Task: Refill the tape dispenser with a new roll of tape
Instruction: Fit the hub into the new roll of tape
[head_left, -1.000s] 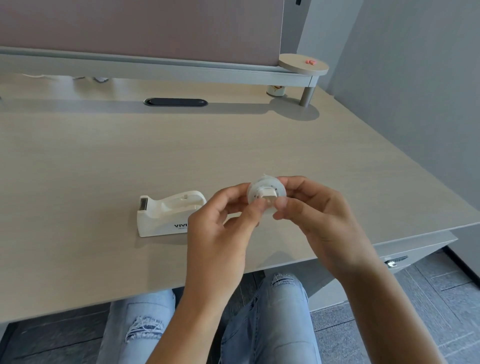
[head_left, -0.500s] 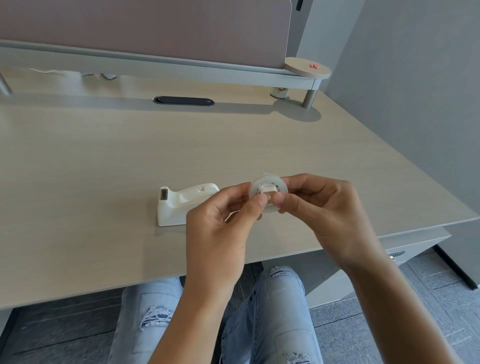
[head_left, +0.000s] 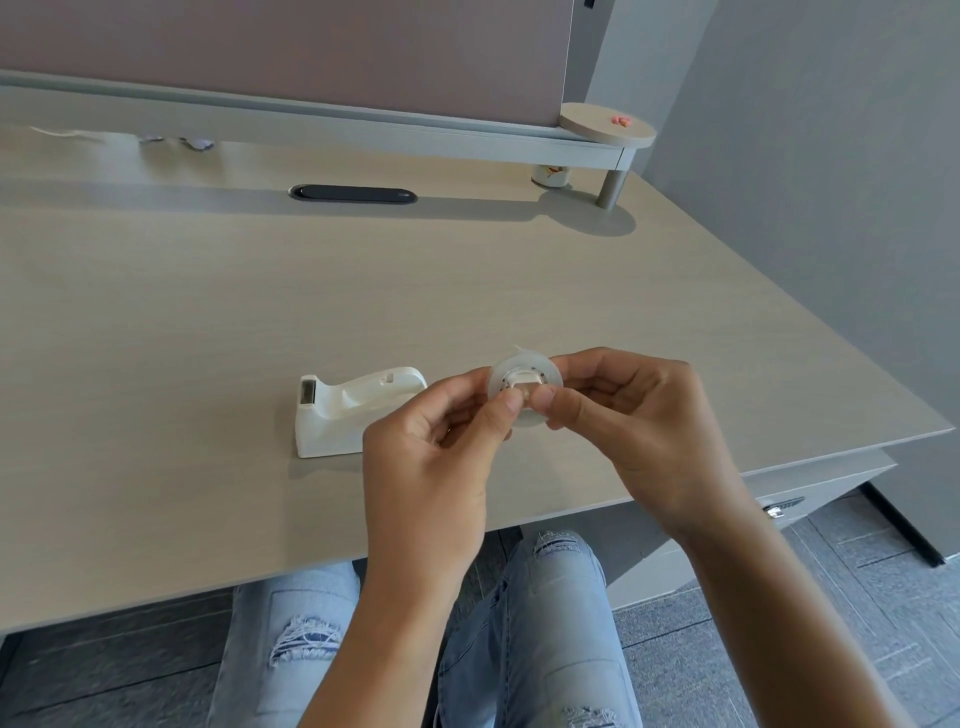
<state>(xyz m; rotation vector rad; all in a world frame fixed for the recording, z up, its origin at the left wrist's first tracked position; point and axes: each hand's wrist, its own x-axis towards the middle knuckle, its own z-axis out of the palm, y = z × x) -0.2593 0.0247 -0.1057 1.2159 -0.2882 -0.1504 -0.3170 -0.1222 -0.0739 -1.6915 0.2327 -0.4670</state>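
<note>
Pinching tape roll (head_left: 524, 382) — both hands raised

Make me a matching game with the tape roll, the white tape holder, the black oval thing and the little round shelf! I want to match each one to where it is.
Things:
1. tape roll
2. tape dispenser
3. black oval slot
4. round shelf

Places:
A. set into the desk near the back
B. raised on a post at the far right corner
C. pinched between both hands
D. standing on the desk left of the hands

Pairs: 1-C, 2-D, 3-A, 4-B
</note>
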